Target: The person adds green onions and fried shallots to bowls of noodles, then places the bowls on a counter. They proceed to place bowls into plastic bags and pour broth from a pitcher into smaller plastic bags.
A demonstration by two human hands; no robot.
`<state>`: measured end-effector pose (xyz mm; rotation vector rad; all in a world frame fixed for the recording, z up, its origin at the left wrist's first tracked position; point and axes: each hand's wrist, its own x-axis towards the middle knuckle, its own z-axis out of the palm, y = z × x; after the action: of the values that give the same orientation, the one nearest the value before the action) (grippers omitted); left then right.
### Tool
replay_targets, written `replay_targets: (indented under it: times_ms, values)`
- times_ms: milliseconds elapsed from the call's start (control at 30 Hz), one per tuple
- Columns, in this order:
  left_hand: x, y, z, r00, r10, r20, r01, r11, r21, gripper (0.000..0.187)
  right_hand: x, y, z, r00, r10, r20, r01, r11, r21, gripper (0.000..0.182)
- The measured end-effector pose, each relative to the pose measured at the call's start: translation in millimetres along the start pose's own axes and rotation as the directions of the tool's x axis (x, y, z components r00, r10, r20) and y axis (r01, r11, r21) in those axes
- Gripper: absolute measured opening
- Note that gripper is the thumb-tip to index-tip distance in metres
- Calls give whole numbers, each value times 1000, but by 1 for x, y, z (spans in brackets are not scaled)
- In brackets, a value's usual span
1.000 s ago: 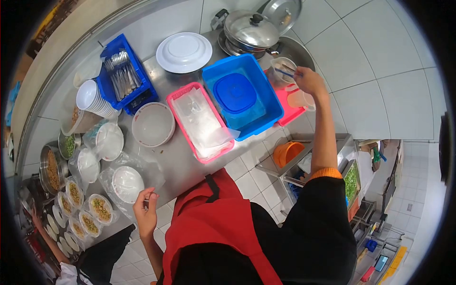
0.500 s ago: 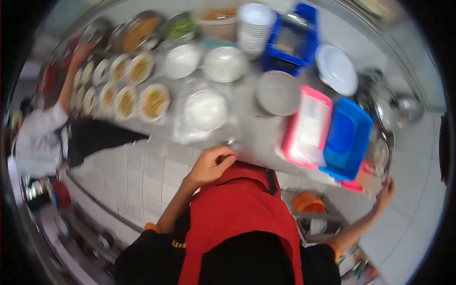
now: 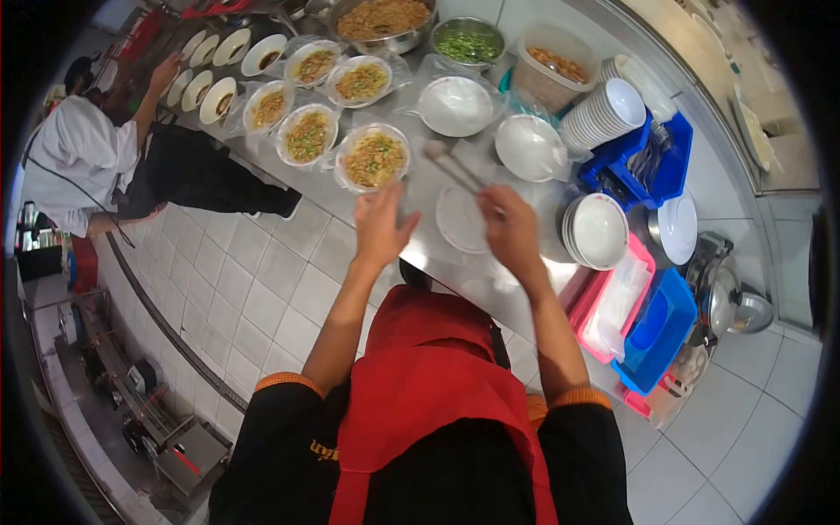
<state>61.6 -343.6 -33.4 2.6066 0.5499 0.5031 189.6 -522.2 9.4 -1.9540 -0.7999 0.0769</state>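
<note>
My left hand [image 3: 381, 229] is open with the thumb apart, fingertips right at the near rim of a white bowl of chopped food with green bits [image 3: 374, 157]. To its right, my right hand [image 3: 514, 229] is closed round the handle of a spoon [image 3: 458, 168]; the spoon's head, blurred by motion, points left toward that bowl. Under the spoon and beside my right hand lies a pale round bowl [image 3: 457, 219], partly covered by the hand. Two white bowls in clear plastic, a farther bowl [image 3: 455, 107] and a nearer bowl [image 3: 531, 149], stand beyond.
Several filled bowls [image 3: 306, 136] line the left of the steel counter [image 3: 516, 293]. Behind are a pan [image 3: 385, 39], chopped greens [image 3: 469, 44] and a tub [image 3: 551, 66]. Stacked bowls [image 3: 602, 232], a pink tray [image 3: 643, 278] and blue bins stand right. A co-worker [image 3: 87, 157] reaches over bowls at left.
The view has swung, shifting the counter things rightward. My right hand has come from the far right edge to the counter and now holds a spoon. My left hand has moved up toward the filled bowl.
</note>
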Motion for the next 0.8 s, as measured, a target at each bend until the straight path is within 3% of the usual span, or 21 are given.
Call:
replay_targets:
  times_ms: [33,67,100,133,200,333,367,400,433,467,500,533,567,600,633,667,733,800]
  values:
    - [1,1,3,989,-51,137,50,999,15,46,11,-7,23,997,-37,70,45,992,-121,6]
    - [1,3,2,990,-53,134,51,999,14,46,18,-13,41,988,-63,141,96,967,-238,6]
    - [-1,5,-1,980,-61,189,65,998,-16,46,22,-14,55,988,-63,140,96,966,-239,6]
    - [-5,7,-4,967,-66,248,79,996,-46,45,24,-13,67,983,17,182,41,949,-312,7]
    - [-12,5,-7,975,-27,220,42,997,-64,40,22,-15,69,972,116,204,-28,920,-391,8]
    - [-34,-17,-6,990,106,95,-79,966,-248,25,-13,-43,-5,967,254,9,-237,914,-331,10]
    - [-47,-26,0,995,97,28,-90,978,-188,24,-27,-45,-39,948,310,-78,-319,901,-293,9]
    - [-52,-23,-10,997,37,61,-28,990,-141,21,-43,-45,-76,913,366,-181,-406,866,-293,9]
    - [-67,-37,0,971,-211,111,234,930,-284,20,-65,-37,-115,854,377,-358,-496,799,-341,10]
    - [-79,-61,9,985,-170,15,164,915,-368,21,-90,-28,-153,775,360,-520,-583,725,-367,10]
    - [-88,-72,14,967,-252,24,226,816,-532,23,-118,-16,-194,682,311,-662,-692,568,-446,11]
    - [-94,-78,22,892,-446,75,401,704,-586,24,-150,-2,-236,594,236,-769,-781,401,-479,11]
    - [-95,-82,20,871,-489,48,451,757,-472,23,-186,14,-276,482,235,-844,-871,232,-433,12]
    - [-100,-90,27,831,-557,-1,481,718,-503,25,-219,25,-308,445,170,-879,-890,192,-414,12]
    - [-103,-99,34,775,-631,-33,522,670,-527,26,-245,36,-334,307,213,-928,-951,91,-294,15]
    - [-104,-94,35,732,-677,-75,578,676,-457,26,-266,41,-357,282,227,-932,-959,60,-276,16]
    - [-117,-98,47,698,-709,-103,581,645,-496,24,-299,50,-388,236,246,-940,-971,25,-238,18]
    - [-123,-99,58,754,-653,-72,559,695,-453,22,-313,60,-410,124,368,-922,-988,-42,-150,22]
